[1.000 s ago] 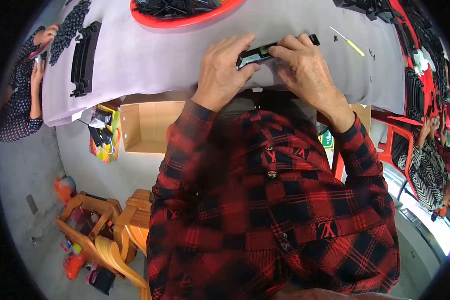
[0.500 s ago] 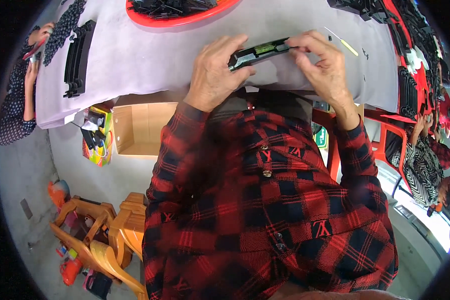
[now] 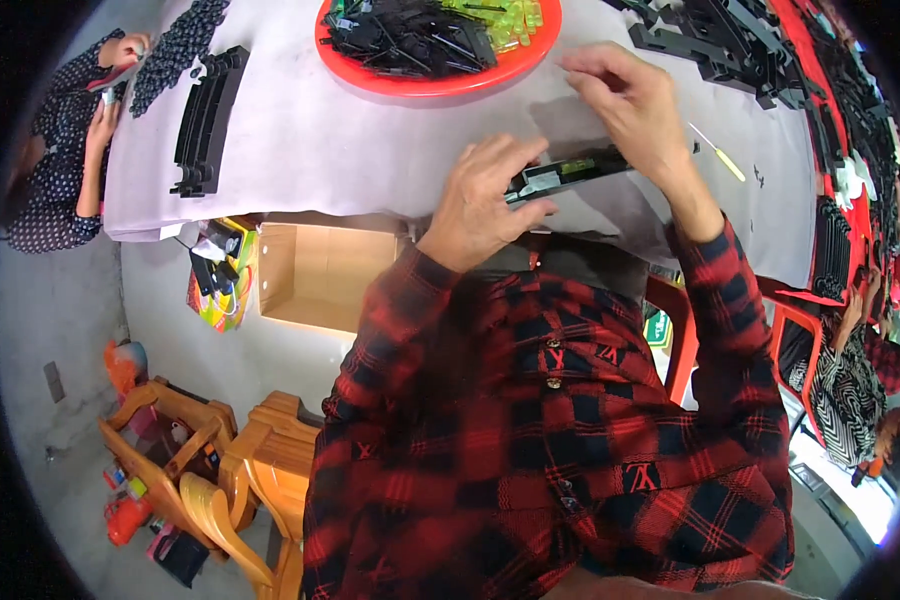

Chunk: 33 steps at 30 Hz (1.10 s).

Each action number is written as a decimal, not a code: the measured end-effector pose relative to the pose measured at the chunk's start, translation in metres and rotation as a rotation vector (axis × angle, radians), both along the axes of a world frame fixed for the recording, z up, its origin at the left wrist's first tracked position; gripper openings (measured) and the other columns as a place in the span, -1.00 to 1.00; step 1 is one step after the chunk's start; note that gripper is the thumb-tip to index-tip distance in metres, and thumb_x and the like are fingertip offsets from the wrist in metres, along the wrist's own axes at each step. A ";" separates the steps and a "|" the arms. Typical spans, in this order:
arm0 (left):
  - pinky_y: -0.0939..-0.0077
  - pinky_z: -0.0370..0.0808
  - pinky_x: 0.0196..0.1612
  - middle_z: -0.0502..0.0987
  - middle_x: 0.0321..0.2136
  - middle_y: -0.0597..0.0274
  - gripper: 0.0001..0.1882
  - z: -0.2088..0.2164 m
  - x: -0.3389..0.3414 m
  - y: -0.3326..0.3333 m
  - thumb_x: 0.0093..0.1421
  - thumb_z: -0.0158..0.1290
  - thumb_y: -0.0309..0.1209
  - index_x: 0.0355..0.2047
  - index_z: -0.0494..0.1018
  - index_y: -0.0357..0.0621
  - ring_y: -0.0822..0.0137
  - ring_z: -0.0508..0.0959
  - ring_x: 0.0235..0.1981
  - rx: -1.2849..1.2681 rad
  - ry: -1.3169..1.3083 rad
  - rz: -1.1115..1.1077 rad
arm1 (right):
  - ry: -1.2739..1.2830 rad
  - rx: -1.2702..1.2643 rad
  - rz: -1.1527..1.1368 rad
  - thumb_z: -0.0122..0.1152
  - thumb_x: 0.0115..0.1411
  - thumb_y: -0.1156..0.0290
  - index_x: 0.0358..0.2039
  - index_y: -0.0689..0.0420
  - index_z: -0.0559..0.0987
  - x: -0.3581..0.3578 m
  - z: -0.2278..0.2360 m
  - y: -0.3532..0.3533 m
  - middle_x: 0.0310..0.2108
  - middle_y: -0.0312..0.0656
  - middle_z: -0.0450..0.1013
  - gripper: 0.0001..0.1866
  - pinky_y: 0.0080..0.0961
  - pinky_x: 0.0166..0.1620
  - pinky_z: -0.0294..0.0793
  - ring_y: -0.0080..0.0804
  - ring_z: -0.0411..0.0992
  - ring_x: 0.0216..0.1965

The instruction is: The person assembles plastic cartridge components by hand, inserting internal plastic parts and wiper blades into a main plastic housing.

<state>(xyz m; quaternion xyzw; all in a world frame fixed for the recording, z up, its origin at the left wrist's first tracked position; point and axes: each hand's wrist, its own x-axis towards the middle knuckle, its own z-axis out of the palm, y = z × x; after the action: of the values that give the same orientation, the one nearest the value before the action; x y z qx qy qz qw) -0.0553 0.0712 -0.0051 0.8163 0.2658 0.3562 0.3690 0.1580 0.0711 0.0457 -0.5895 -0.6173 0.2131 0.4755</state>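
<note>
My left hand grips one end of a long black plastic housing, thumb on the near side and fingers on the far side. Inside the housing show a pale strip and a yellow-green translucent piece. Above its other end, my right hand is apart from it, with thumb and fingers drawn together in a pinch. Whatever lies between those fingertips is too small to make out. Just beyond them stands a round red tray holding black narrow parts and yellow-green translucent pieces.
A screwdriver with a yellow handle lies right of my right hand. Stacked black parts fill the far right; a ribbed black part lies at left. Below the table edge is a cardboard box. Co-workers sit at both sides.
My right hand has left the housing and moved away toward the red tray. My left hand still holds the housing. The view has shifted, showing more of the tray.
</note>
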 end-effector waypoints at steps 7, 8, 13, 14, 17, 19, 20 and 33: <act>0.27 0.41 -0.18 0.50 -0.33 0.12 -0.38 -0.003 0.001 0.006 -0.15 0.37 -0.41 -0.01 0.47 -0.22 0.09 0.48 -0.31 0.091 -0.057 -0.017 | -0.478 -0.099 0.181 0.29 0.12 0.48 0.02 0.12 0.53 -0.014 -0.004 0.083 -0.27 -0.08 0.55 -0.59 -0.41 -0.15 0.50 -0.31 0.52 -0.23; 0.27 0.41 -0.18 0.50 -0.33 0.12 -0.38 -0.003 0.002 0.007 -0.15 0.37 -0.41 -0.01 0.47 -0.22 0.09 0.48 -0.31 0.094 -0.059 -0.013 | -0.614 -0.154 0.265 0.29 0.07 0.49 0.18 0.10 0.43 -0.013 -0.003 0.092 -0.17 0.10 0.54 -0.40 -0.24 -0.04 0.53 -0.07 0.56 -0.10; 0.29 0.37 -0.19 0.48 -0.33 0.13 -0.39 -0.004 -0.001 0.007 -0.15 0.36 -0.39 -0.03 0.47 -0.23 0.13 0.48 -0.32 0.090 -0.047 -0.026 | -0.713 -0.008 0.244 0.29 0.09 0.49 0.01 0.13 0.52 -0.021 -0.011 0.099 -0.30 -0.04 0.53 -0.58 -0.38 -0.20 0.51 -0.22 0.53 -0.30; 0.29 0.37 -0.19 0.48 -0.33 0.13 -0.39 -0.004 -0.001 0.007 -0.15 0.36 -0.39 -0.03 0.47 -0.23 0.13 0.48 -0.32 0.092 -0.044 -0.022 | -0.720 0.104 0.190 0.33 0.13 0.42 -0.14 0.10 0.62 -0.026 -0.009 0.096 -0.40 -0.18 0.53 -0.74 -0.50 -0.27 0.48 -0.44 0.51 -0.39; 0.27 0.38 -0.17 0.48 -0.33 0.12 -0.39 -0.002 0.000 0.007 -0.15 0.37 -0.36 -0.04 0.47 -0.22 0.10 0.48 -0.30 0.106 -0.041 -0.024 | -0.652 0.100 0.149 0.35 0.10 0.43 -0.17 0.09 0.63 -0.028 -0.014 0.093 -0.44 -0.18 0.49 -0.75 -0.55 -0.27 0.48 -0.43 0.52 -0.39; 0.31 0.42 -0.16 0.48 -0.33 0.13 -0.38 -0.002 0.002 0.005 -0.15 0.39 -0.38 -0.03 0.47 -0.23 0.13 0.51 -0.28 0.109 -0.091 -0.014 | -0.545 0.070 0.116 0.35 0.12 0.43 -0.17 0.10 0.64 -0.025 -0.012 0.087 -0.43 -0.22 0.51 -0.76 -0.58 -0.27 0.46 -0.49 0.50 -0.38; 0.31 0.42 -0.16 0.48 -0.33 0.13 -0.38 -0.002 0.002 0.004 -0.15 0.39 -0.38 -0.03 0.47 -0.23 0.13 0.51 -0.28 0.109 -0.097 -0.020 | -0.441 0.035 0.089 0.34 0.14 0.44 -0.17 0.12 0.64 -0.023 -0.010 0.082 -0.41 -0.26 0.53 -0.78 -0.62 -0.27 0.45 -0.56 0.49 -0.38; 0.43 0.44 -0.34 0.53 -0.33 0.17 -0.63 0.039 -0.001 -0.008 0.05 0.29 -0.51 -0.10 0.53 -0.22 0.29 0.55 -0.35 -0.010 -0.316 0.176 | 0.476 -0.143 0.132 0.29 0.22 0.51 -0.20 0.23 0.64 -0.028 0.011 -0.046 -0.34 -0.37 0.56 -0.86 -0.71 -0.21 0.44 -0.70 0.45 -0.32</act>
<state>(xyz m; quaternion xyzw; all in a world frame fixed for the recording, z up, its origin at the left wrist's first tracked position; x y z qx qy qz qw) -0.0560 0.0633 0.0335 0.7221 0.2764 0.5095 0.3776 0.1298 0.0247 0.0567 -0.5133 -0.5085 0.4196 0.5495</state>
